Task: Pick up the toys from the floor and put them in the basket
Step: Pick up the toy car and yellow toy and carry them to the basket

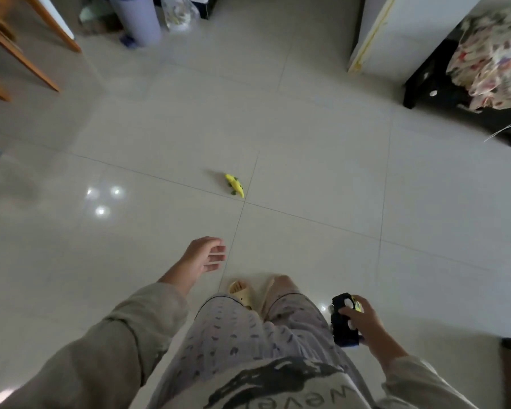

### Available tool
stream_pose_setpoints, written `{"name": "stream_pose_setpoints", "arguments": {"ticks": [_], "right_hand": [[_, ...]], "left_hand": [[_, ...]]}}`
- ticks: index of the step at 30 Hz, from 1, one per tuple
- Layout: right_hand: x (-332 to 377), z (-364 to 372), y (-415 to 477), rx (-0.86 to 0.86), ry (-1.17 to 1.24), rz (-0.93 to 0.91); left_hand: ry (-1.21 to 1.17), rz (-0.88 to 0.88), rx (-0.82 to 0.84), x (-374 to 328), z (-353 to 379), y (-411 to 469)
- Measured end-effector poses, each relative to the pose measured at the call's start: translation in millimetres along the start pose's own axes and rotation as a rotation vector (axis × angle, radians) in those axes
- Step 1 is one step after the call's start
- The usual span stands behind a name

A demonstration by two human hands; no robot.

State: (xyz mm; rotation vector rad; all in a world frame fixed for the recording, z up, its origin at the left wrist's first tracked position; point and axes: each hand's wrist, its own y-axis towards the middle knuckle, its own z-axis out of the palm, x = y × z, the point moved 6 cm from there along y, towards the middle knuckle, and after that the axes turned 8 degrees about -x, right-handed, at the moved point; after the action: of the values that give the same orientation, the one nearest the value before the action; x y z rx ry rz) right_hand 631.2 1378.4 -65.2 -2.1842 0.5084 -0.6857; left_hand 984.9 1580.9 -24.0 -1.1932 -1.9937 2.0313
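Observation:
A small yellow crocodile toy point(234, 185) with green spots lies on the tiled floor near the middle of the view, by a tile joint. My left hand point(204, 255) hangs in the air short of it, fingers apart and holding nothing. My right hand point(363, 321) is low at the right, closed around a black toy car point(343, 318) with white wheels and a yellow part. No basket shows in this view.
Wooden chair legs point(27, 57) stand at the far left, a lilac bin point(137, 19) and a plastic bag point(179, 13) at the back. A white cabinet point(396, 33) and a dark bench with floral cloth point(490, 54) sit at the right. My slippered feet point(242, 290) are below.

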Motion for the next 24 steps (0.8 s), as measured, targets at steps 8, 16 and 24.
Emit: {"name": "stream_pose_setpoints", "arguments": {"ticks": [8,16,24], "right_hand": [[132,26,47,0.106,-0.189,-0.142],[320,61,87,0.225,-0.526,-0.394],[413,91,99,0.275,-0.548,-0.412]], "left_hand": [[-0.083,-0.149,-0.090,5,-5,23],[-0.166,-0.369,-0.354,12,-37,36],[-0.218,-0.328,-0.318,-60,-6,71]]}}
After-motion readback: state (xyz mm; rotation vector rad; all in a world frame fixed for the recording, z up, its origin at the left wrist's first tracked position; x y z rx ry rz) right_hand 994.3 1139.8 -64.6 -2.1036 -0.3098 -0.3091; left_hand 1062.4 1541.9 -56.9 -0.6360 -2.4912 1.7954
